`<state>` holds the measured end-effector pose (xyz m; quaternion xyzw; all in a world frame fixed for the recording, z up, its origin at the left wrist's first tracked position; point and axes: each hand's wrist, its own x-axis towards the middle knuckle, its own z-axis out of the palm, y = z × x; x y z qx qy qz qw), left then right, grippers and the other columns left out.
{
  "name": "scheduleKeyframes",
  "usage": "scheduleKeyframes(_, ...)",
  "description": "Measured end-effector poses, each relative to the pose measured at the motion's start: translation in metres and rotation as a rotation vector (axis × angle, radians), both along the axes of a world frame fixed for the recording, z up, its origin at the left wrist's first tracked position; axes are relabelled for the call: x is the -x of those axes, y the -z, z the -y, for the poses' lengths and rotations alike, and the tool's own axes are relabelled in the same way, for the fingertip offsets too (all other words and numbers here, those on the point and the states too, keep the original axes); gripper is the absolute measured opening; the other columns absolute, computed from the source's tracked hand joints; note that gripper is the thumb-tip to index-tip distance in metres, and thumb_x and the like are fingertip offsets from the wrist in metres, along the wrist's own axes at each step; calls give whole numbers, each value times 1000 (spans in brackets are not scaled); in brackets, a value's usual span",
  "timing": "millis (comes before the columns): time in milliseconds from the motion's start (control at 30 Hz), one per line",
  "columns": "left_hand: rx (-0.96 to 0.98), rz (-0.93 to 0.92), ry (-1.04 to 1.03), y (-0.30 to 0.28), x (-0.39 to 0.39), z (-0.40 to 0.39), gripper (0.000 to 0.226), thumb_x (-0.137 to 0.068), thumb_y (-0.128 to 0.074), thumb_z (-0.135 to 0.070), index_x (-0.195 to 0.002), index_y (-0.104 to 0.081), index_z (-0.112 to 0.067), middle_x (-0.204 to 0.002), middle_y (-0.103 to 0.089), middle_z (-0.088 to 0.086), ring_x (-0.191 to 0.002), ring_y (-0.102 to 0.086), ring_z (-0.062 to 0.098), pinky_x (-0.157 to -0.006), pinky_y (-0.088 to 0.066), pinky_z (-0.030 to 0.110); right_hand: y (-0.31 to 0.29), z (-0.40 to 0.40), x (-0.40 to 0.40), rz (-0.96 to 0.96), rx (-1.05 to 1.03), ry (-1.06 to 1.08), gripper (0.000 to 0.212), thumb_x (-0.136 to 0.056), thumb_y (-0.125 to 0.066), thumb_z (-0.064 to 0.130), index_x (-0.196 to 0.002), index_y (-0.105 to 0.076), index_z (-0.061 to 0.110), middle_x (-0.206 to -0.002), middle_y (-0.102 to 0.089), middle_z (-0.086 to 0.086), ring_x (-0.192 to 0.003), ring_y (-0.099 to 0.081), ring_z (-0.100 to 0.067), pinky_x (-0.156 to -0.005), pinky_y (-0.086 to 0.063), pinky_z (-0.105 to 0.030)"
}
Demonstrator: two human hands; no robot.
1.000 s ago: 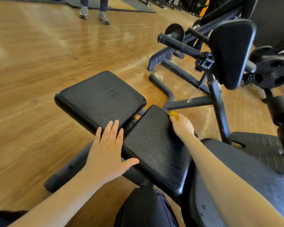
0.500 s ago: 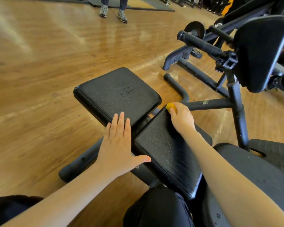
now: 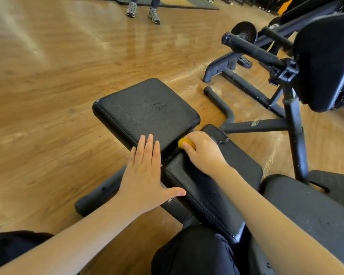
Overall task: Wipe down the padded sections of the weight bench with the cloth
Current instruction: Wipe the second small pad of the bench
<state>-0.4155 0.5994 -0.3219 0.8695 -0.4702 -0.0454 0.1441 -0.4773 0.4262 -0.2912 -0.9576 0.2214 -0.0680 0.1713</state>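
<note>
Cloth (image 3: 185,143), yellow, bunched in the right hand's (image 3: 204,153) curled fingers at the near pad's (image 3: 211,187) far edge; left hand (image 3: 145,171) flat, fingers straight, fingertips over the far pad's (image 3: 145,110) near edge.

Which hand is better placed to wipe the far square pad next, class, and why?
The right hand: it already grips the yellow cloth at the gap beside the far square pad. The left hand lies flat and open, fingertips on that pad's near edge, holding no cloth.
</note>
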Motion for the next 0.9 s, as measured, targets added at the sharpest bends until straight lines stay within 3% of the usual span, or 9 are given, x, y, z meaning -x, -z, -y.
scheduleKeyframes(100, -24, -19, 3, -1, -1, 0, 123, -48, -2, -92, -131, 32, -8, -150, 27, 14, -132, 34, 27, -105, 17, 40, 1, -30, 14, 40, 20, -196, 26, -92, -48, 31, -104, -61, 13, -105, -62, -1, -99, -50, -14, -89, -37, -22)
scheduleKeyframes(200, -68, -26, 5, -4, -2, -1, 125, -57, -20, -92, -132, 33, -7, -149, 30, 13, -134, 33, 27, -107, 16, 40, -5, -15, 14, -12, -39, -289, 24, -93, -50, 29, -107, -61, 12, -106, -62, -2, -99, -51, -14, -87, -37, -21)
scheduleKeyframes(367, -107, -18, 49, -9, -7, -6, 123, -65, -35, -86, -143, 20, -8, -151, 27, 10, -137, 28, 25, -113, 9, 40, -9, 7, -2, -44, -38, -30, 28, -95, -47, 26, -102, -63, 4, -105, -63, -11, -102, -52, -24, -86, -37, -30)
scheduleKeyframes(467, -109, -20, 107, -7, -12, -12, 123, -65, -35, -87, -144, 18, -8, -151, 27, 10, -135, 32, 23, -110, 11, 39, -4, -30, 11, 5, -71, -115, 25, -94, -49, 27, -106, -63, 10, -109, -62, -4, -102, -49, -14, -93, -38, -24)
scheduleKeyframes(600, -116, -19, 147, -6, -17, -14, 125, -66, -39, -86, -143, 20, -8, -150, 30, 9, -128, 37, 20, -105, 15, 35, 1, -57, 32, -3, -40, -295, 35, -92, -51, 26, -126, -55, 16, -135, -52, 0, -130, -38, -9, -108, -22, -18)
scheduleKeyframes(667, -125, -20, 153, -7, -19, -15, 124, -67, -40, -84, -143, 21, -9, -148, 32, 7, -129, 36, 20, -105, 15, 34, -2, -48, 29, -23, -67, -282, 37, -92, -52, 25, -129, -52, 17, -137, -49, 3, -130, -35, -7, -110, -21, -20)
scheduleKeyframes(767, -121, -22, 162, -10, -20, -17, 124, -66, -44, -83, -144, 18, -8, -152, 26, 8, -136, 29, 22, -107, 11, 34, -3, -42, 21, 15, -100, -92, 36, -93, -49, 26, -129, -51, 18, -137, -50, 2, -130, -40, -13, -112, -28, -29)
scheduleKeyframes(833, -127, -26, 153, -10, -17, -18, 125, -66, -46, -82, -144, 16, -7, -153, 24, 9, -138, 26, 24, -111, 8, 37, 2, -49, 19, 13, -35, -32, 38, -95, -47, 25, -132, -49, 16, -140, -47, 1, -133, -37, -15, -114, -24, -28)
scheduleKeyframes(900, -148, -17, 149, -10, -14, -21, 126, -66, -47, -82, -144, 17, -6, -152, 24, 10, -138, 26, 25, -113, 6, 39, 4, -61, 24, -2, 0, -106, 40, -94, -48, 23, -133, -48, 15, -143, -44, 0, -137, -31, -15, -115, -17, -25)
